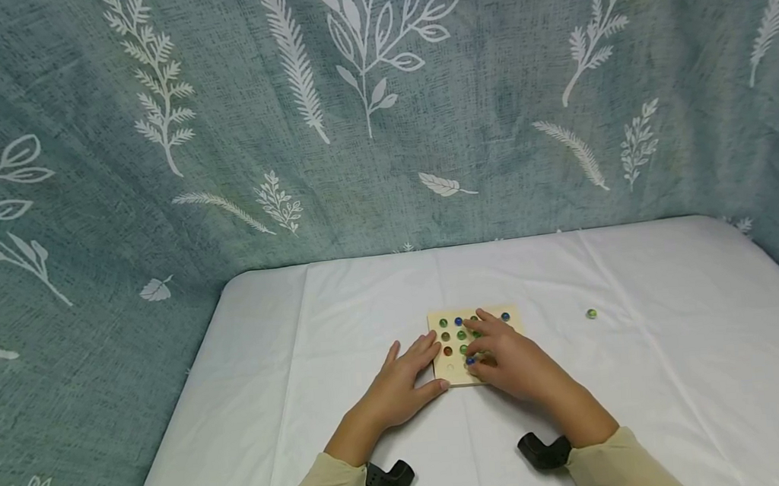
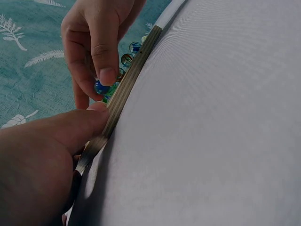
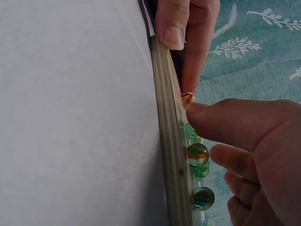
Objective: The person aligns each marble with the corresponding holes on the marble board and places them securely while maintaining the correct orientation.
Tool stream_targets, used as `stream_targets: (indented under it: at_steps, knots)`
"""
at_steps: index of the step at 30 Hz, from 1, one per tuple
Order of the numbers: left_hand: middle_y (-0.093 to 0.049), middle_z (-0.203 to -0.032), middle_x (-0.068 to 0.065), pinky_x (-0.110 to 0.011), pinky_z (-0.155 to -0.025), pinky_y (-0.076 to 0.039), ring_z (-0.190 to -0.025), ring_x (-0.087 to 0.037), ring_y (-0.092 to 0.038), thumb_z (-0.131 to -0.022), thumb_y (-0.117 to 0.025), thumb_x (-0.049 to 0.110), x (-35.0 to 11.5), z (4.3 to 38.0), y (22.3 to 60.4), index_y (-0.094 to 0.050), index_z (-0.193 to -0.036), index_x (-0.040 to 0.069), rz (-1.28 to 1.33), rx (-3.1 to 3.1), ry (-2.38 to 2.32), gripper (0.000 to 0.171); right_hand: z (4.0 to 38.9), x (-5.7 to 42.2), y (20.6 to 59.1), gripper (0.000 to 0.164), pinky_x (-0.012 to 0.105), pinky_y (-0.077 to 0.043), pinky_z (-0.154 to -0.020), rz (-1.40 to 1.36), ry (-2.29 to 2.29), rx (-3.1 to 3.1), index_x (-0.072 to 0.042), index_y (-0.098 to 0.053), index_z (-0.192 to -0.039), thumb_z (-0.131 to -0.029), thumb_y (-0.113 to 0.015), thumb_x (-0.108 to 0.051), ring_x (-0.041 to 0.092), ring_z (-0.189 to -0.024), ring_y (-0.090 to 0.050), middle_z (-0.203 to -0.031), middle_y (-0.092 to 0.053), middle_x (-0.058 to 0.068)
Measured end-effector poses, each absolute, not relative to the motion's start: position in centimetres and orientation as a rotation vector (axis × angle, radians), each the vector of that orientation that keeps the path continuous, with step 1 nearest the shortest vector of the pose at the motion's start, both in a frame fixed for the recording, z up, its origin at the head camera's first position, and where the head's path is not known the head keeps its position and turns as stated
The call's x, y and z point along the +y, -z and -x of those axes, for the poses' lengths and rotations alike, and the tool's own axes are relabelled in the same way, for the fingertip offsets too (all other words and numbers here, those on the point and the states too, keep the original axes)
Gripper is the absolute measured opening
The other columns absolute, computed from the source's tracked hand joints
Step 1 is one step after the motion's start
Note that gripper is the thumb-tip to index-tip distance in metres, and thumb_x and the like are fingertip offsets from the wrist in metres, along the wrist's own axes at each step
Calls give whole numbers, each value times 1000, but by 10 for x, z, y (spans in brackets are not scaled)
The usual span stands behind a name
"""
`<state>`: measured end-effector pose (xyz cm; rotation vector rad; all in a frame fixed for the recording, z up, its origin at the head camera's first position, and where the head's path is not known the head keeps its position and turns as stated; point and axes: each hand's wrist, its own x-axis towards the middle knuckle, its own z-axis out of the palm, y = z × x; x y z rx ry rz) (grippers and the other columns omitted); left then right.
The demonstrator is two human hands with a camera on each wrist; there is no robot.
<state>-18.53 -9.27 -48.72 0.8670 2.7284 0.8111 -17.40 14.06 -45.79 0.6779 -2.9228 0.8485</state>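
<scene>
A pale wooden board [image 1: 458, 379] lies on the white cloth, with rows of glass marbles in its round hollows: green, blue and a reddish one [image 1: 448, 351]. My left hand [image 1: 403, 383] rests at the board's left side, fingers straight along that edge and thumb touching the front left corner. Over the board's front part, my right hand [image 1: 512, 359] pinches a blue marble [image 2: 101, 88] between thumb and fingers, close above the surface. That hand covers much of the board's right half in the head view. The front left hollow [image 1: 450, 368] shows no marble.
A single green-yellow marble [image 1: 592, 313] lies on the cloth [image 1: 681, 372] right of the board. Black wrist devices [image 1: 396, 479] sit below both hands. Behind the table hangs a blue-green curtain [image 1: 489, 113] with white leaf prints.
</scene>
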Motion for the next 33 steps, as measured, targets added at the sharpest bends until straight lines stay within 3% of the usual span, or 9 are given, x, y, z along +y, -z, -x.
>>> stream_targets:
  at_steps: [33]
  knots:
    - [-22, -163, 8, -49, -126, -4, -151, -12, -20, -96, -57, 50, -93, 185, 489, -37, -153, 17, -877, 2739, -810, 70, 170, 136, 459, 14, 60, -40, -109, -685, -824, -2905, -13, -76, -98, -85, -77, -18, 38, -146, -30, -147, -51, 14]
